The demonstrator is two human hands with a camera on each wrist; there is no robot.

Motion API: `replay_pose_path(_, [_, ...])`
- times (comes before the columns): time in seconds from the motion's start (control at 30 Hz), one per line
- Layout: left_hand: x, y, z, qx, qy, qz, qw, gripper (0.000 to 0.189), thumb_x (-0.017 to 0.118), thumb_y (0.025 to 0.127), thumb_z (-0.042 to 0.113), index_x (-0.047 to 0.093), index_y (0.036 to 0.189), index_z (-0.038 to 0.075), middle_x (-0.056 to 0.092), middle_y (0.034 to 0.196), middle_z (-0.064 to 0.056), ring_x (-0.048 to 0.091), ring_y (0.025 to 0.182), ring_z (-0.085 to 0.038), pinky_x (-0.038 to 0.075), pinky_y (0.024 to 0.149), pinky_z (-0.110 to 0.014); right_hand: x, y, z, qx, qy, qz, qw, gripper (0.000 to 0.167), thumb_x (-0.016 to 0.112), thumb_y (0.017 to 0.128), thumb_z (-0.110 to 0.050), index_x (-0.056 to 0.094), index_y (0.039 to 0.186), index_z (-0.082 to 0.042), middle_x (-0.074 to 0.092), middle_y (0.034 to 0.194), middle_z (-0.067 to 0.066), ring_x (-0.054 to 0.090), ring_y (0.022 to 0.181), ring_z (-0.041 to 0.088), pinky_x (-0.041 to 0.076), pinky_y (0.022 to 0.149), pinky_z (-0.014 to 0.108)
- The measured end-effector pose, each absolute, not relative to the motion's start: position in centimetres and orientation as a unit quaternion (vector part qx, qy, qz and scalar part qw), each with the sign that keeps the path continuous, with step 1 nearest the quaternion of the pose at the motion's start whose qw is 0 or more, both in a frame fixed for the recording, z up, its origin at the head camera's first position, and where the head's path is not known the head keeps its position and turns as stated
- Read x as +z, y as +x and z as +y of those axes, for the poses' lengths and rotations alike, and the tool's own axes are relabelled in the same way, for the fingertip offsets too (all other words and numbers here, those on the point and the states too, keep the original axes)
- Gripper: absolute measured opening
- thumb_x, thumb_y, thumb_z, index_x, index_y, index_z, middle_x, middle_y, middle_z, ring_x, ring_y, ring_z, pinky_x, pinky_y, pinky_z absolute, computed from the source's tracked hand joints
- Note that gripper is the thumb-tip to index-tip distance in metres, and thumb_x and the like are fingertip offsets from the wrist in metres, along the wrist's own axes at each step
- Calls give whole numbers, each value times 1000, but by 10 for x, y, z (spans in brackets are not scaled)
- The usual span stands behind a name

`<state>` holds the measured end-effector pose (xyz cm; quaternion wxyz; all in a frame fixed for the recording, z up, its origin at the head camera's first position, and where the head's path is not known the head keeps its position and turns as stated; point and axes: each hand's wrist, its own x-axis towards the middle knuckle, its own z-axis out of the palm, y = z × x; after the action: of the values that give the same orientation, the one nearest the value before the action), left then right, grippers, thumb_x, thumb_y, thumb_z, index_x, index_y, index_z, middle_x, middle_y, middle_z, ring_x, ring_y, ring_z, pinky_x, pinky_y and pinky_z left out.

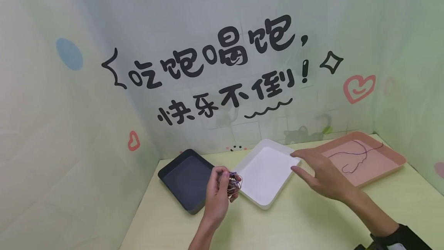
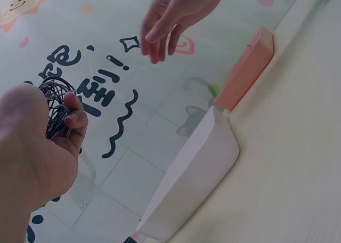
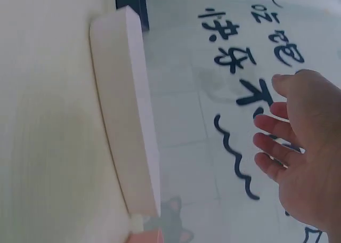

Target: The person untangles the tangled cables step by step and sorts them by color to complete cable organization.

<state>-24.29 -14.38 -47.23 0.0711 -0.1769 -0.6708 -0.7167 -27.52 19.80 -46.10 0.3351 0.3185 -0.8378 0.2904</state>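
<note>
A tangled bundle of thin wires [image 1: 234, 184] sits in my left hand [image 1: 217, 194], its fingers curled round it, above the gap between the dark and white trays. Dark and pale strands of the same bundle show in the left wrist view [image 2: 55, 107]. My right hand [image 1: 324, 173] hovers by the right edge of the white tray [image 1: 265, 203], holding nothing, thumb and fingers apart. Loose strands of thin wire [image 1: 362, 153] lie in the pink tray [image 1: 378, 173] at the right.
A dark grey tray [image 1: 187, 180] stands on the left of the pale yellow table [image 1: 277, 228]. Behind the table hangs a printed cloth [image 1: 215, 7] with dark lettering, and similar cloth closes both sides.
</note>
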Motion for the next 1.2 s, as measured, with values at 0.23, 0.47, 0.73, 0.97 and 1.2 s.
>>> replay_pose_path(0.23, [-471,-241,-130,-713,-203,-666,80,30,39,125,27,44,126,-3,72,110,-16,59,67,-7,46,58,-19,-460,-253,134,392,379,-774,322,45,89,89,3,78,129,-12,81,124,2,75,118,20,48,112,9])
replay_pose_path(0.47, [-470,-238,-121,-711,-231,-660,76,28,38,125,22,42,125,-6,66,111,-34,58,66,-7,44,57,-18,-461,-243,95,466,378,-742,300,31,86,94,3,80,120,-14,81,112,-1,75,101,14,59,95,19])
replay_pose_path(0.73, [-469,-236,-119,-699,-249,-667,69,24,38,125,19,42,126,-5,66,107,-15,58,68,-5,45,57,-18,-460,-236,82,549,302,-753,198,14,80,105,-7,81,104,-21,77,87,-4,64,78,3,55,71,24])
replay_pose_path(0.97, [-468,-236,-119,-692,-250,-675,50,21,47,122,14,47,136,-1,66,110,-23,60,69,-6,45,59,-18,-456,-236,86,624,267,-729,85,9,73,110,-9,80,105,-5,78,97,10,70,88,4,60,80,25])
replay_pose_path(1.2, [-468,-238,-122,-663,-241,-707,53,24,51,121,14,62,133,-4,66,102,-16,61,68,-5,49,58,-20,-454,-239,97,688,245,-683,-7,18,68,113,-13,73,110,4,75,97,-2,73,88,14,64,90,29])
